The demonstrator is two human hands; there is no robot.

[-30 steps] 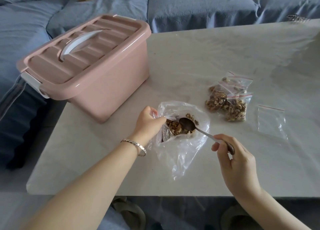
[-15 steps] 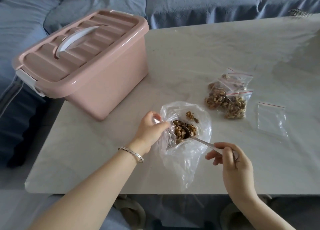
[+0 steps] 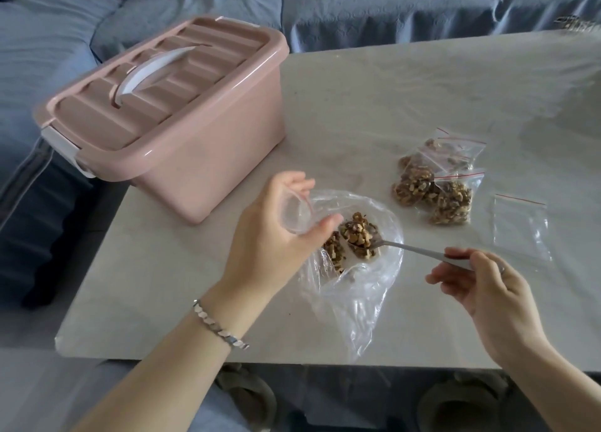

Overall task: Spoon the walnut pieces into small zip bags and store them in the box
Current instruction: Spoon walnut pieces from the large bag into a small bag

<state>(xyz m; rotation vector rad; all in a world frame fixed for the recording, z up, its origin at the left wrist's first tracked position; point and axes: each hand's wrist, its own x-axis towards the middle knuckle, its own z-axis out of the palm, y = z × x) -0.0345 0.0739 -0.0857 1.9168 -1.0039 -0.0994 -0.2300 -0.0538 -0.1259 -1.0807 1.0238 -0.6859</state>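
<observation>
My left hand [image 3: 276, 230] grips a small zip bag [image 3: 297, 213] held open, just above the big clear bag [image 3: 357, 288] of walnut pieces [image 3: 335, 249] lying on the table. My right hand [image 3: 481, 285] pinches the handle of a metal spoon [image 3: 419, 251]; its bowl carries a heap of walnut pieces [image 3: 357, 231] right beside the small bag's mouth. Filled zip bags [image 3: 435, 184] lie in a cluster to the right. One empty zip bag [image 3: 520, 230] lies flat further right. The pink box [image 3: 182, 116] stands at the left with its lid closed.
The pale table [image 3: 374, 106] ends in a near edge just below the big bag. A blue sofa [image 3: 357, 5] runs along the far side and the left. Two slippers [image 3: 247, 396] show on the floor under the table.
The spoon has risen out of the big bag with a load of walnut pieces. My left hand has lifted and turned, showing the small bag's open mouth.
</observation>
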